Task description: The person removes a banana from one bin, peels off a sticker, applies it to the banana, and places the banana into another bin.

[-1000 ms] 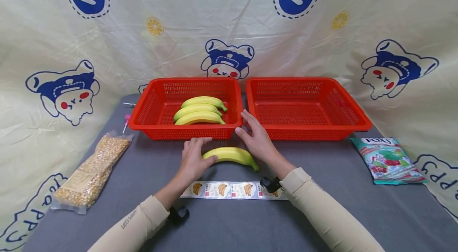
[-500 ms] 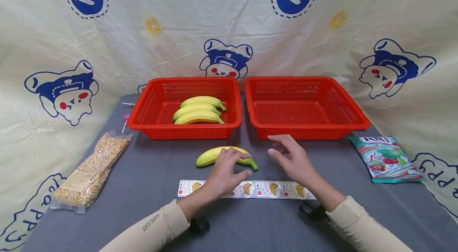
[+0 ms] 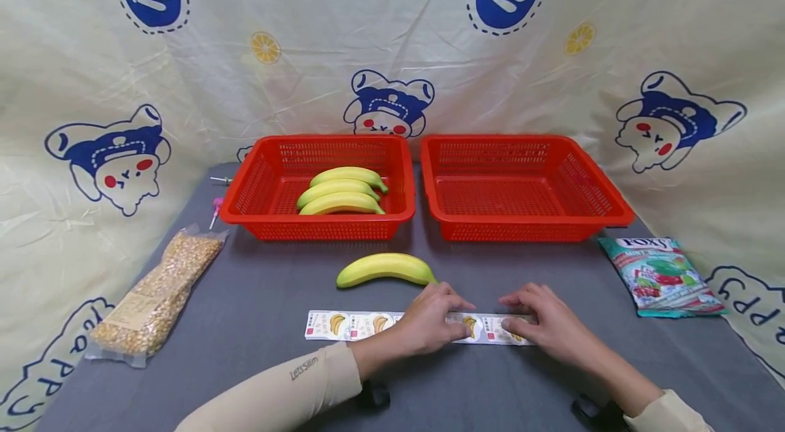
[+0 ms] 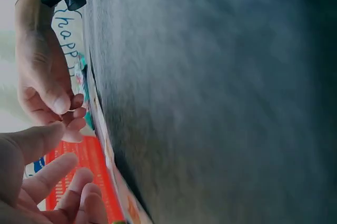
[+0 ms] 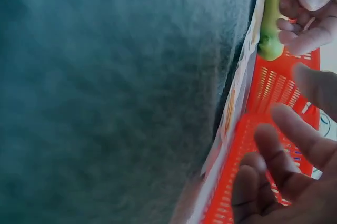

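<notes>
A strip of white banana stickers (image 3: 331, 325) lies flat across the grey cloth. My left hand (image 3: 429, 323) hovers over its middle, fingers loosely bent and nothing between them. Over the strip's right end is my right hand (image 3: 548, 319), thumb and fingers apart. In the left wrist view the fingers of my left hand (image 4: 58, 187) are spread near the strip's edge. The right wrist view has my right hand (image 5: 289, 166) with separated fingers beside the strip (image 5: 231, 113). A single yellow banana (image 3: 386, 268) lies just behind the strip, its stem end partly covered by my left hand.
Behind stand two red baskets; the left one (image 3: 319, 219) holds three bananas (image 3: 341, 190), beside the right one (image 3: 533, 219). A bag of corn kernels (image 3: 159, 302) lies at left, near a pink lollipop (image 3: 217, 204). A Fox's candy bag (image 3: 665, 275) lies at right.
Both hands have left the area around the banana and baskets, moving right and toward me to the sticker strip. The banana shifted slightly left early on and now lies uncovered except its stem end.
</notes>
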Demonstrator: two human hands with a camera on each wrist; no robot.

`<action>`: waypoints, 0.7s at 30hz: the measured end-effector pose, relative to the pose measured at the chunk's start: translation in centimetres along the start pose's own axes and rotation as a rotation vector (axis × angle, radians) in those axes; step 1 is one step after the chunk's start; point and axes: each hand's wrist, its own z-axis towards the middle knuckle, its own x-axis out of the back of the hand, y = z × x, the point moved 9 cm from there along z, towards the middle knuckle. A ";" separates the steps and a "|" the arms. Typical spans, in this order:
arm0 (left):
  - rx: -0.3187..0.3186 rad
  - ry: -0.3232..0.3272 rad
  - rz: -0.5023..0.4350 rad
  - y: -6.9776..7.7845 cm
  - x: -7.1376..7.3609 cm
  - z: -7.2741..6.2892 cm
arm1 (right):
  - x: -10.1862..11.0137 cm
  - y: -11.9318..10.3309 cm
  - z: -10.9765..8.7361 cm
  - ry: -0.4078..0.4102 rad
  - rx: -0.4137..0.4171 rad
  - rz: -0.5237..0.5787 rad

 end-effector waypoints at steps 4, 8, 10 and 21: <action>-0.020 -0.011 0.040 0.3 -0.7 0.4 | -0.6 1.2 -0.4 -0.070 -0.072 -0.035; -0.046 -0.018 0.072 0.4 -1.3 0.6 | -1.1 2.2 -0.6 -0.106 -0.122 -0.038; -0.048 -0.029 0.074 0.3 -1.6 0.6 | -1.2 2.7 -0.7 -0.125 -0.147 -0.027; -0.013 -0.079 0.069 -0.1 -2.5 0.7 | -1.9 3.4 -0.8 -0.180 -0.169 -0.035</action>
